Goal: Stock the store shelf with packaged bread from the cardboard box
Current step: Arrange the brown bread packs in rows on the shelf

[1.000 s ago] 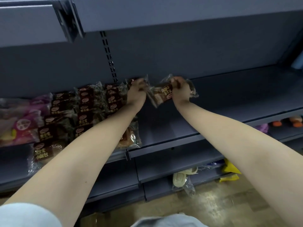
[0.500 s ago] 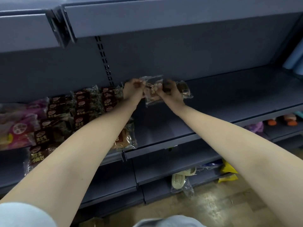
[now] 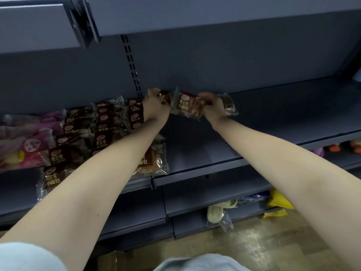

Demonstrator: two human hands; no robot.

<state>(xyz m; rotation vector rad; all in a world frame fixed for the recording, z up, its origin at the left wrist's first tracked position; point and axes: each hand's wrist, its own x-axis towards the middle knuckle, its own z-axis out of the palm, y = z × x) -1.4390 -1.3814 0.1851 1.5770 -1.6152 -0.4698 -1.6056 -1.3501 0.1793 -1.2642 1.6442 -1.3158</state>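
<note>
Both my arms reach to the back of the grey shelf. My left hand grips a clear bread packet with a dark brown label, mostly hidden by its fingers. My right hand grips other bread packets: one sticks out to its left, one to its right. Rows of the same brown-labelled bread packets lie on the shelf left of my hands. One bread packet lies at the shelf's front edge. A corner of the cardboard box shows at the bottom.
Pink and purple packets fill the shelf's far left. The shelf right of my hands is bare. An upper shelf overhangs. Lower shelves hold a pale slipper, yellow packets and orange items.
Both hands have lowered the packets toward the back of the shelf, then spread slightly apart. The packet between them now lies flatter.
</note>
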